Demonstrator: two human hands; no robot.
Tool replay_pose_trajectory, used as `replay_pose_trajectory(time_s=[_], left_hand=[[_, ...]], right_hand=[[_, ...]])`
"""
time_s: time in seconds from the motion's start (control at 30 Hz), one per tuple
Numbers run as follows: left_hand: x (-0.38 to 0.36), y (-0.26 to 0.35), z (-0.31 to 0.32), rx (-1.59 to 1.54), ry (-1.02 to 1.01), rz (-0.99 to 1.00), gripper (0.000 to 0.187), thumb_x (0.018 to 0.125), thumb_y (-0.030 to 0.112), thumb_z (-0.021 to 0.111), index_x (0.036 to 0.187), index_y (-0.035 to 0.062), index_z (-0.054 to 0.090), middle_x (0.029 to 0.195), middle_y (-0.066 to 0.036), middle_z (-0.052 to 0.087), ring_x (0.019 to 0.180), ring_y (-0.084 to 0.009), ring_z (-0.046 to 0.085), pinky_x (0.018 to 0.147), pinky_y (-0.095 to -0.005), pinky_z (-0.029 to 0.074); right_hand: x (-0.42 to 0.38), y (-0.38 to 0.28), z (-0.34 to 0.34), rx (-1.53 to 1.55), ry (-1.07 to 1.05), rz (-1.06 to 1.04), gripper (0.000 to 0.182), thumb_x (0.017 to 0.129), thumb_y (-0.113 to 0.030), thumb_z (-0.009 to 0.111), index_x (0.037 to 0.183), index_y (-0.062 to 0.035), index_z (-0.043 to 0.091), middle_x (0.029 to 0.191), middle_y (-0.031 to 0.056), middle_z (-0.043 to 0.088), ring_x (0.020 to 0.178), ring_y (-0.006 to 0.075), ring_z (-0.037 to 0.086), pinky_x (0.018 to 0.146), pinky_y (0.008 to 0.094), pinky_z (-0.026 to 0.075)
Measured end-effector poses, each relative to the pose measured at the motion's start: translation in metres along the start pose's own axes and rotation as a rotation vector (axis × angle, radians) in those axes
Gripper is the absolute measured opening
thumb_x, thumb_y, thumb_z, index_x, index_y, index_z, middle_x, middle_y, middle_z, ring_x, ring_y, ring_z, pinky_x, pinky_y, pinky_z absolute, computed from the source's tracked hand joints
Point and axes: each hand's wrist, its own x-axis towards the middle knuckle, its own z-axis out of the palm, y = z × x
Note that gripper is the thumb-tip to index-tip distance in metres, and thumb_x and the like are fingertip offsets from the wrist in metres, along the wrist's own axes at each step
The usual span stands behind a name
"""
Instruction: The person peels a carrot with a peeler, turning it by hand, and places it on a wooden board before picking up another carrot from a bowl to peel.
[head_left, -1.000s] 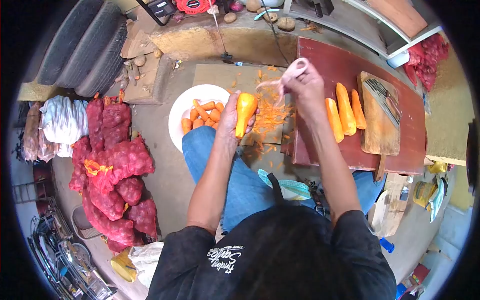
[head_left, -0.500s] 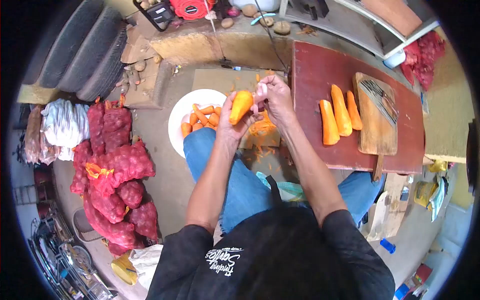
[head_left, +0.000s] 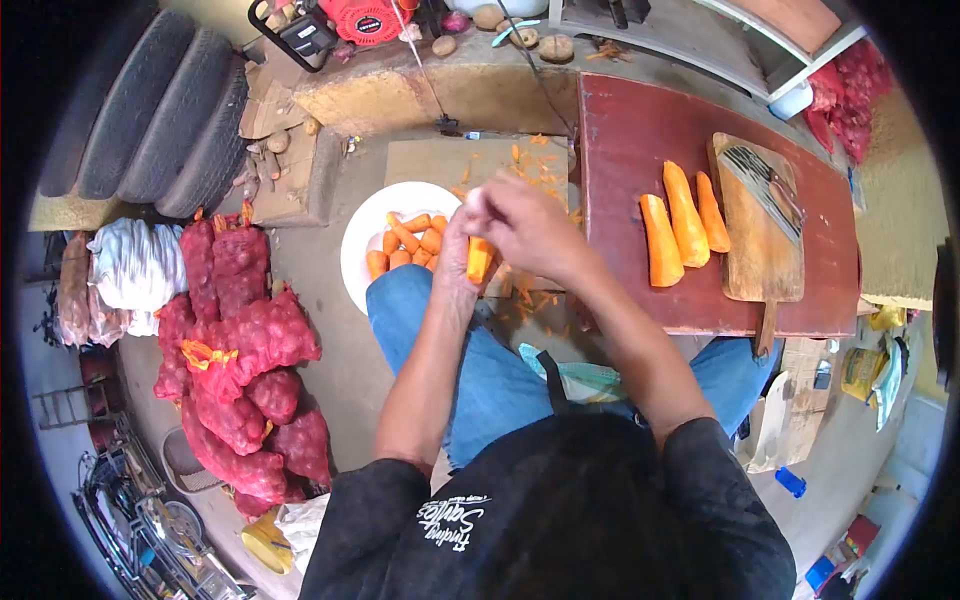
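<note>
A carrot [head_left: 480, 262] with a bright orange surface is gripped in my left hand [head_left: 454, 258], its lower end pointing toward me. Over its upper part passes my right hand [head_left: 532, 228], closed and smeared by motion. Whatever is in the right hand's fingers is hidden; only a small pale spot shows near the fingertips. Orange shavings [head_left: 528, 300] lie on the floor and cardboard [head_left: 420, 160] beneath the hands. To the left, a white basin [head_left: 358, 215] holds several carrots [head_left: 405, 236].
On my right stands a red table [head_left: 625, 120] with three bright carrots [head_left: 686, 222], a wooden board [head_left: 745, 270] and a knife [head_left: 782, 195] on it. Red net sacks [head_left: 240, 350] are piled at left, below stacked tires [head_left: 150, 110]. A low ledge [head_left: 380, 100] runs ahead.
My right hand has swung down and left across the carrot. The carrot has turned and is now mostly covered by the hands. The whole view has shifted slightly.
</note>
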Motion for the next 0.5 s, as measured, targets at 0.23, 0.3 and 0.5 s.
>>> replay_pose_trajectory(time_s=[0.23,0.3,0.5], left_hand=[[-0.014,0.005,0.009,-0.103,-0.135,-0.007,0.044,0.095,0.036,0.057,0.117,-0.0016,0.056,0.098,-0.022,0.066,0.095,-0.0404,0.070,0.088,-0.0523,0.060],[-0.011,0.000,0.001,-0.108,-0.105,-0.047,0.047,0.097,0.042,0.057,0.116,-0.0009,0.056,0.098,-0.022,0.066,0.094,-0.0394,0.070,0.086,-0.0514,0.061],[-0.036,-0.001,0.009,-0.063,-0.095,-0.159,0.051,0.099,0.053,0.056,0.116,0.0044,0.057,0.103,-0.022,0.065,0.080,-0.0298,0.068,0.061,-0.0364,0.060]], right_hand=[[-0.039,0.022,-0.067,1.093,0.495,0.110,0.024,0.090,-0.001,0.067,0.112,0.0000,0.058,0.089,0.0110,0.069,0.076,0.0177,0.069,0.069,0.0304,0.059],[-0.056,0.035,-0.065,1.200,0.513,0.167,0.024,0.090,0.000,0.067,0.112,0.0003,0.057,0.090,0.0124,0.069,0.077,0.0197,0.070,0.064,0.0313,0.061],[-0.079,0.046,-0.058,1.181,0.458,0.294,0.019,0.097,-0.009,0.062,0.113,-0.0002,0.058,0.091,0.0132,0.071,0.073,0.0175,0.071,0.058,0.0264,0.059]])
